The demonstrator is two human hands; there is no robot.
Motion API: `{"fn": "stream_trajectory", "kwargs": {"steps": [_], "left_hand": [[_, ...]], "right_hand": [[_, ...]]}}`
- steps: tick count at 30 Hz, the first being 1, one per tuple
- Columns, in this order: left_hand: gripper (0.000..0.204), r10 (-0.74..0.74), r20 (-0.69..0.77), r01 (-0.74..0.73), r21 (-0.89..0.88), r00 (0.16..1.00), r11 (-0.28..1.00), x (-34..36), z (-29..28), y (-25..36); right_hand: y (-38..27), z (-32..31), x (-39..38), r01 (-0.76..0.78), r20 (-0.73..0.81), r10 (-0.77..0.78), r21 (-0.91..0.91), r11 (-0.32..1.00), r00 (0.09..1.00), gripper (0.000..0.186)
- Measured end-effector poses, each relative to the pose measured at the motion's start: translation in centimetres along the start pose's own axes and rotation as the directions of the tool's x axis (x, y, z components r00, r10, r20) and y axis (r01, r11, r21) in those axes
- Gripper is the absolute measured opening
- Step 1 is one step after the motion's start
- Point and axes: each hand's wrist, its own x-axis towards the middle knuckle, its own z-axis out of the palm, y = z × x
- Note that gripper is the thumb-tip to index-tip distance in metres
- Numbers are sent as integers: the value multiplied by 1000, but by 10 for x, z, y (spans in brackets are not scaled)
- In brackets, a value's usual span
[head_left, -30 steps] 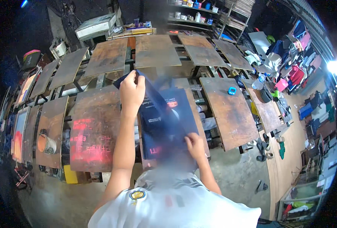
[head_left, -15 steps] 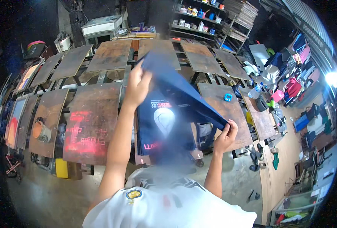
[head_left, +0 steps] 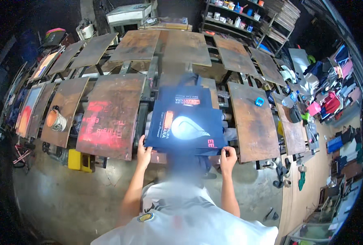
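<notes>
The left hand point(head_left: 144, 150) grips the near left corner of the upper bag point(head_left: 157, 141), a dark blue one, with its thumb on top. The right hand point(head_left: 228, 157) pinches the near right corner of the same bag between thumb and finger. The upper bag lies sideways in front of the person, its pale drop shape and orange-and-white print facing up. It partly covers the lower bag point(head_left: 171, 96), also dark blue, whose print and handle show beyond it. Part of a brown worktop point(head_left: 210, 86) shows at their far right. A blurred band down the middle hides some details.

On the left, a board point(head_left: 101, 87) carries bright red stains, and a paint-smeared pail point(head_left: 59, 122) sits on the next board over. On the right, a small blue timer point(head_left: 259, 101) rests on another board. A yellow stool point(head_left: 78, 160) stands on the floor, and 2 rows of boards stretch across the room.
</notes>
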Motion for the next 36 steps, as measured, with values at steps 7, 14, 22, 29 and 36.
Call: {"fn": "stream_trajectory", "kwargs": {"steps": [7,14,22,29,36], "left_hand": [[48,-56,203,38,92,978,995,-2,-1,2],[36,-214,192,252,-202,958,946,-1,6,22],[34,-5,-100,13,83,995,996,-1,23,8],[63,26,-311,-32,-15,950,999,-31,67,23],[15,-352,-291,119,-597,890,793,-53,75,10]], "right_hand": [[7,4,-24,-206,-51,206,6,979,977,9],[-6,-9,-35,-172,3,172,23,985,985,10],[1,-18,14,-206,242,202,-10,978,949,13],[44,-22,24,-258,300,231,53,965,926,43],[67,-26,19,-725,492,552,294,623,674,53]]}}
